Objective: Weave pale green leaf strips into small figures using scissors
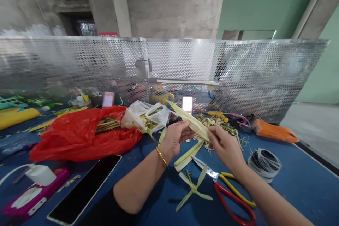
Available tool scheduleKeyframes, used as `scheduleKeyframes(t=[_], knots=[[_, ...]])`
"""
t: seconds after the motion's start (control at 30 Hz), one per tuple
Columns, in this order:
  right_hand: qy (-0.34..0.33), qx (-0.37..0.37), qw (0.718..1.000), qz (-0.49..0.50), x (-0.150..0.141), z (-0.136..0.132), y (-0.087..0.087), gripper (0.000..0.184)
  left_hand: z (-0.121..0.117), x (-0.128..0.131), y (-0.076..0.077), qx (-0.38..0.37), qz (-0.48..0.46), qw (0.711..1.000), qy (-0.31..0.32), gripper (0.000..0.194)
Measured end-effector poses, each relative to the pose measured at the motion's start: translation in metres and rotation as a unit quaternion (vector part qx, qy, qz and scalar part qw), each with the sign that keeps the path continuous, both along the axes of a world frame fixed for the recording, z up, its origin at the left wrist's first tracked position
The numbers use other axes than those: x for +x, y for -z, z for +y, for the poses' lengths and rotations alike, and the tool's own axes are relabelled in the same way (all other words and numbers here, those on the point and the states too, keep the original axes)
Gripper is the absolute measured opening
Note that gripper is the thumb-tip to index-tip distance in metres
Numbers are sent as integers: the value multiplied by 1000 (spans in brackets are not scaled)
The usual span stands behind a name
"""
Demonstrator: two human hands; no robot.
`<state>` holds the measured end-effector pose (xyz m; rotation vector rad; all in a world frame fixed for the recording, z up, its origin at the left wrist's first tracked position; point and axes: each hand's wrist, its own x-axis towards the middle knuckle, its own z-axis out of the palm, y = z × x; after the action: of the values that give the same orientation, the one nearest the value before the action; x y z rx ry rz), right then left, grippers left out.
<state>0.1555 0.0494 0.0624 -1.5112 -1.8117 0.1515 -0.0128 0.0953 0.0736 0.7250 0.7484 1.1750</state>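
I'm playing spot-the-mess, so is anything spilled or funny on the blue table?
Yes, a bit: dry scraps lie in a loose, tangled heap just beyond the right hand, with wispy ends straggling onto the table. Nothing looks clearly broken.

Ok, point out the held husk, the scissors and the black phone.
Husk (197,126), head view, on its middle.
Scissors (212,173), head view, on the pivot.
Black phone (86,190), head view, on its screen.

From here I can see a smooth, shiny gold-coloured bangle (161,157) circling the left wrist, and a plain black sleeve (107,206) ending near that elbow; the right forearm shows bare.
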Motion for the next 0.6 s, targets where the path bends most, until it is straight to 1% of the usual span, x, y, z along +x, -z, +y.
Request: scheduleKeyframes(t=[0.07, 0.13, 0.23, 0.3, 0.43, 0.5, 0.6], knots=[[-4, 13, 999, 41, 2, 3, 1, 22, -1, 0, -1, 6, 12, 1000, -4, 8], [5, 70, 996, 58, 4, 4, 0, 22, -2, 0, -1, 11, 35, 999, -12, 10], [14, 183, 983, 28, 4, 1, -3, 20, -5, 3, 0, 21, 77, 997, -12, 12], [6, 224, 974, -19, 2, -1, -4, 15, -9, 7, 1, 32, 104, 994, -4, 13], [6, 227, 968, -106, -3, -2, -1, 10, -19, 17, 2, 39, 133, 990, 19, 15], [17, 221, 967, -130, -4, 0, 2, 8, -23, 20, 3, 33, 134, 990, 29, 15], [22, 223, 963, -149, -4, 0, 3, 11, -24, 22, 5, 32, 117, 992, 45, 12]])
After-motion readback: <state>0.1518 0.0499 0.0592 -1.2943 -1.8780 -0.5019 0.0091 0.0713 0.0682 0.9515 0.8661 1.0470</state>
